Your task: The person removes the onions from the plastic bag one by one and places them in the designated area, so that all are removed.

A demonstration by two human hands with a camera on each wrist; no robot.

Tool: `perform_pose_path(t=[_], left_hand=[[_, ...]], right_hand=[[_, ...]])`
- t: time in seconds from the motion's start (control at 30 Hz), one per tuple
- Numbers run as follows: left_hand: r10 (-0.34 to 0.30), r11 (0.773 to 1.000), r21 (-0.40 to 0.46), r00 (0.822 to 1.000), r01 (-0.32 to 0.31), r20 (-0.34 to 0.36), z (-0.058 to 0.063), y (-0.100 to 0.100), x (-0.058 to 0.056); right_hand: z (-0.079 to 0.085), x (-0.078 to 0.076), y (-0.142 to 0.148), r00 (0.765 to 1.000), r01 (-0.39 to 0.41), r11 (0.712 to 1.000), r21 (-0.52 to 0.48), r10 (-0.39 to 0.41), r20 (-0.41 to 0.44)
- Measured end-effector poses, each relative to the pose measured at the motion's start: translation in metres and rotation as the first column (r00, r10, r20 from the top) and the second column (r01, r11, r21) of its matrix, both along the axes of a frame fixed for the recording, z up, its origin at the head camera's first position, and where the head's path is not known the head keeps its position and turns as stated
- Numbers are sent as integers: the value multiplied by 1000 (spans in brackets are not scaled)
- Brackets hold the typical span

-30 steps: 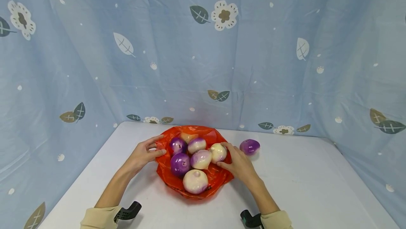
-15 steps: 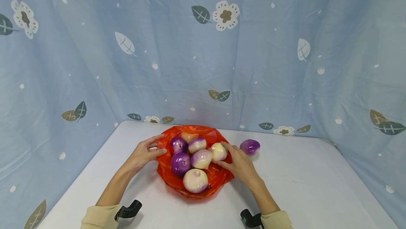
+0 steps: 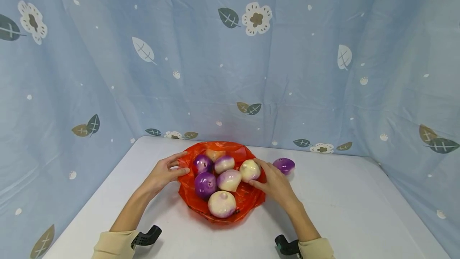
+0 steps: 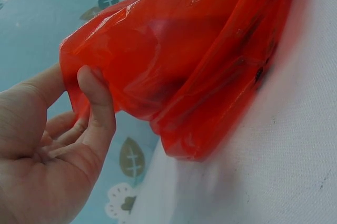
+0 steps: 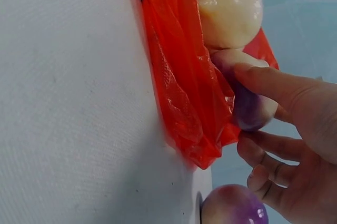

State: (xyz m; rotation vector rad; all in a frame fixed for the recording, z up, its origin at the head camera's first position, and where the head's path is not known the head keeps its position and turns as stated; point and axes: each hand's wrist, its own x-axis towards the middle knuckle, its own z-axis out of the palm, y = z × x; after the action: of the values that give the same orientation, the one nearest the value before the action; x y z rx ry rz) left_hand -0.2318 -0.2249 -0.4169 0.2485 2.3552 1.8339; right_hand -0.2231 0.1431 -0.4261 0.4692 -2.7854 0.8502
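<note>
A red plastic bag [image 3: 251, 201] lies wide open on the table, with several glossy purple-and-white onions inside, such as a purple onion [image 3: 205, 186] and a pale onion [image 3: 222, 204] at the front. My left hand [image 3: 161, 176] pinches the bag's left rim between thumb and fingers; the left wrist view shows the thin plastic caught there. At the bag's right side my right hand [image 3: 276, 185] grips a white-and-purple onion [image 3: 249, 171]. In the right wrist view, thumb and fingers stand on either side of this onion [image 5: 250, 110], at the bag's rim.
One more purple onion [image 3: 284, 166] lies on the white table [image 3: 341, 203], outside the bag and just beyond my right hand. A blue patterned curtain [image 3: 201, 71] hangs behind and at both sides of the table.
My right hand and the onion in it have shifted slightly right, a little apart from the neighbouring onion. My left hand keeps its hold on the bag's rim.
</note>
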Motion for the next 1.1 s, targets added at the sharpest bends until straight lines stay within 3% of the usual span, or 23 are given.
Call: perform_pose_path(t=[0.63, 1.1], left_hand=[[4, 1000, 4, 1000, -4, 6, -1, 0, 1], [17, 1000, -20, 1000, -17, 9, -1, 0, 0]], right_hand=[[11, 1, 9, 1000, -6, 999, -38, 7, 31], [26, 5, 16, 999, 39, 999, -17, -38, 31]])
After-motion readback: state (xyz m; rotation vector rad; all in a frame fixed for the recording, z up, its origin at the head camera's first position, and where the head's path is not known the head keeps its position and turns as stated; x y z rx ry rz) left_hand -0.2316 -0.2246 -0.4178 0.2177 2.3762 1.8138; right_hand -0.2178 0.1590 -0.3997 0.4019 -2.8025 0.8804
